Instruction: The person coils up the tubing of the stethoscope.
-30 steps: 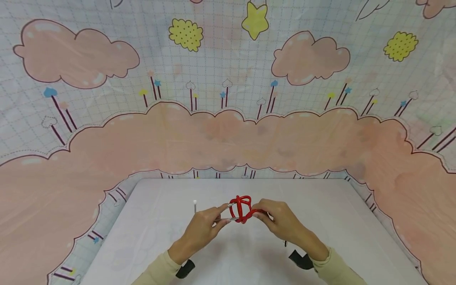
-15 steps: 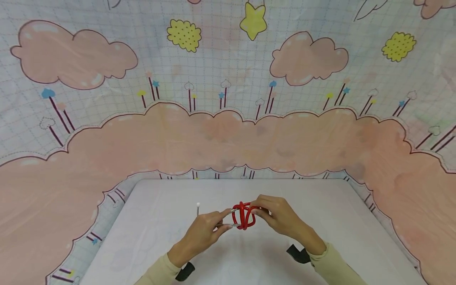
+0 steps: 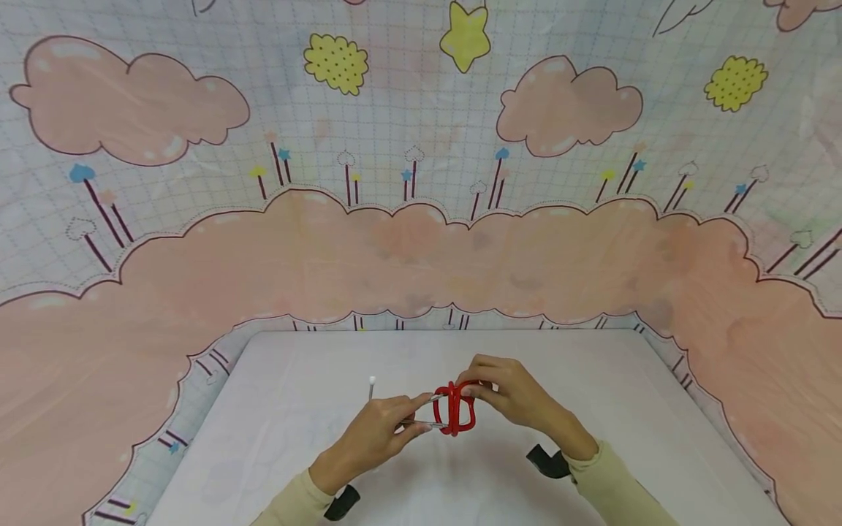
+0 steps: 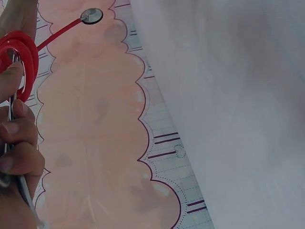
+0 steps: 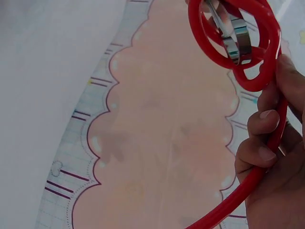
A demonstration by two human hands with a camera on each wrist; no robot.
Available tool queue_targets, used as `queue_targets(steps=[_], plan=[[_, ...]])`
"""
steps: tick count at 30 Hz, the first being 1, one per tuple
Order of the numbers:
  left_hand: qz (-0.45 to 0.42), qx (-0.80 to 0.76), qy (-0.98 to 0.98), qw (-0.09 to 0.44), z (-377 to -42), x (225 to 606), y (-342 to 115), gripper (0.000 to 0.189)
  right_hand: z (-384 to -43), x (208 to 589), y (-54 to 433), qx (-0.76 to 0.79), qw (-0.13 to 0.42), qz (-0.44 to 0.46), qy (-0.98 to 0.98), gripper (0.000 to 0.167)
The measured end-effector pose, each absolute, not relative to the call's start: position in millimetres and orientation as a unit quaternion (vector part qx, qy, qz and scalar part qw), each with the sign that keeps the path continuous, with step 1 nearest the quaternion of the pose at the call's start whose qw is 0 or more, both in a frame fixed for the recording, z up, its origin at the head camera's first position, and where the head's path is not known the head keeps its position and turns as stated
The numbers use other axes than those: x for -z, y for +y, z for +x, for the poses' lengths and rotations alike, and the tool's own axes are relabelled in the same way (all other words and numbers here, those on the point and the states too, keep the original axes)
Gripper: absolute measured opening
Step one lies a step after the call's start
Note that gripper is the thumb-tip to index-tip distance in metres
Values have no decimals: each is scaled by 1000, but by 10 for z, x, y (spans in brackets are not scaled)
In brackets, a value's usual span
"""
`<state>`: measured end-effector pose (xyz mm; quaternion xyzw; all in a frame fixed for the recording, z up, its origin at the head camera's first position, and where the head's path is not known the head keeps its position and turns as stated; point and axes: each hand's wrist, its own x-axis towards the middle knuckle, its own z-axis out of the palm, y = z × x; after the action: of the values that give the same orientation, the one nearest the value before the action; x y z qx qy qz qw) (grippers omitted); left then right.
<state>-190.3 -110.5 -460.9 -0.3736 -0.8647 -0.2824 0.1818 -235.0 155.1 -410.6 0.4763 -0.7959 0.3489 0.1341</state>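
A stethoscope with red tubing (image 3: 454, 409) is held up over the white table, its tubing wound in loops round its metal tubes. My left hand (image 3: 378, 432) grips the metal ear tubes (image 4: 24, 191), and one white ear tip (image 3: 372, 380) sticks up behind it. On the other side my right hand (image 3: 509, 391) pinches the tubing at the top of the loops. In the right wrist view a length of red tubing (image 5: 238, 191) runs down through the right hand's fingers. The round chest piece (image 4: 91, 16) hangs at the tubing's end in the left wrist view.
The white table (image 3: 296, 365) lies under both hands. Behind it and along its sides hangs a patterned cloth (image 3: 395, 256) with pink clouds. A dark strap (image 3: 549, 462) is by the right wrist and another black strap (image 3: 342, 504) by the left.
My right hand has moved from the loops' lower right up to their top, carrying the tubing round them. The left hand and the loops have shifted slightly right and down in the head view.
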Motion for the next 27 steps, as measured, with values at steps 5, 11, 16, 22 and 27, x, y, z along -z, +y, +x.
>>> queue_targets(steps=[5,11,16,22,27], plan=[[-394,296,-852,178,-1906,4622,-1105,45,-2391,4105,1558,-375,106,482,-785,15],[-417,311,-833,188,-1901,4631,-1095,42,-2453,4104,1574,-411,81,487,-767,16],[-436,317,-818,202,-1880,4618,-1077,40,-2464,4077,1575,-445,54,495,-744,14],[-432,354,-802,210,-1900,4620,-1049,41,-2552,4199,1553,-497,15,487,-718,16],[-411,414,-780,227,-1972,4688,-1019,42,-2561,4304,1479,-530,-10,418,-737,19]])
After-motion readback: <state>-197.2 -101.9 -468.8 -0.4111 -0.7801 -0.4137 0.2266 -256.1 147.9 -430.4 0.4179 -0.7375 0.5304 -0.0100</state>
